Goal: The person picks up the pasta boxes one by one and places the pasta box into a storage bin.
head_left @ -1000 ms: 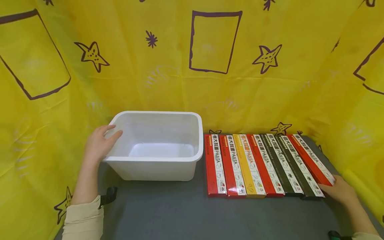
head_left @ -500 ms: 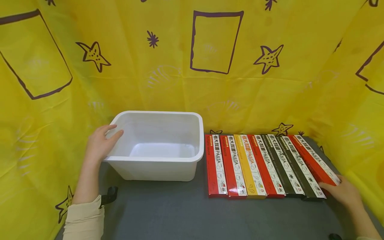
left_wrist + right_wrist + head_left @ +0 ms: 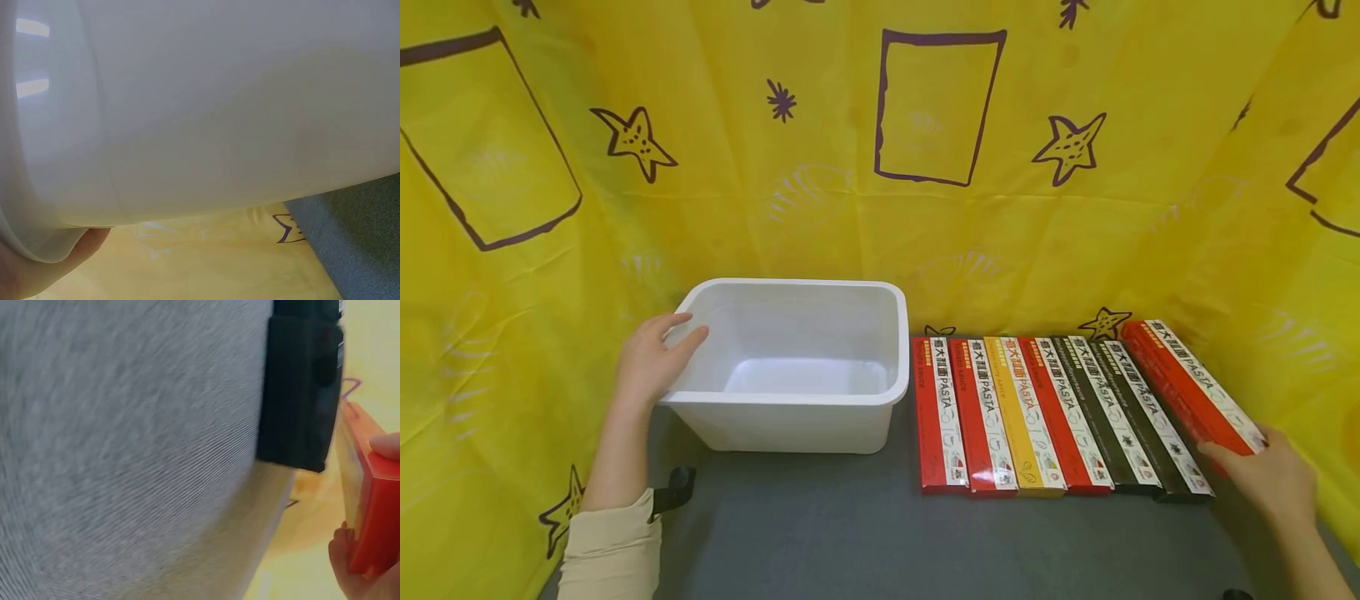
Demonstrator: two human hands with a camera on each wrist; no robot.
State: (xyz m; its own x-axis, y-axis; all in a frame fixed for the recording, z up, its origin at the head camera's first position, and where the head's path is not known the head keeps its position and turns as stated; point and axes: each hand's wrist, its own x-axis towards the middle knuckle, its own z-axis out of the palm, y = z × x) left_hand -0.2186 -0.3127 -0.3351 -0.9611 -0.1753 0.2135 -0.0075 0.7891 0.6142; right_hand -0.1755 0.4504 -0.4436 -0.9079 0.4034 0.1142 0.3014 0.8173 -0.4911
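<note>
My left hand (image 3: pixel 651 360) grips the left rim of a white plastic tub (image 3: pixel 790 427), thumb over the inner side. In the left wrist view, fingers (image 3: pixel 94 245) curl under the rim of the tub (image 3: pixel 237 125). At the far right, my right hand (image 3: pixel 1273 479) holds the near end of a red pasta box (image 3: pixel 1191 390), thumb on one side. The right wrist view shows the red box (image 3: pixel 381 512) raised on edge between thumb and fingers. Its far end stands a little above and apart from the black pasta box (image 3: pixel 1150 425) beside it.
Several more pasta boxes lie side by side right of the tub: red (image 3: pixel 931 417), yellow (image 3: pixel 1011 408) and black ones. They rest on a dark grey table (image 3: pixel 880 533). A yellow printed cloth (image 3: pixel 820 225) hangs behind and at both sides.
My right hand has moved rightward and lifted the red pasta box away from the black one beside it. The left hand and tub have stayed in place.
</note>
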